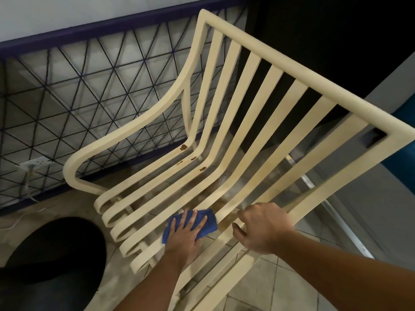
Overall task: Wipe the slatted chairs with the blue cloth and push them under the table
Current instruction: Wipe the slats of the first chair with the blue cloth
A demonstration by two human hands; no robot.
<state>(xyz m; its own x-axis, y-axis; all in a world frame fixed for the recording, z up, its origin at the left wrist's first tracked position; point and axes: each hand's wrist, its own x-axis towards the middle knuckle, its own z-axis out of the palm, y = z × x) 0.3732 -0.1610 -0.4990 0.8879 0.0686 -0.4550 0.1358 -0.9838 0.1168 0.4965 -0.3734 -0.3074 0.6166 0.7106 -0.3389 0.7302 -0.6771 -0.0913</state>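
My left hand (186, 231), fingers flat, presses the blue cloth (210, 225) onto seat slats at 6 o'clock while my right hand (262, 230) grips the slatted chair (292, 70), steadying it.

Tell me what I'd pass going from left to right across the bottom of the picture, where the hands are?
Black round thing → left hand flat on the blue cloth → right hand gripping the chair → metal strip.
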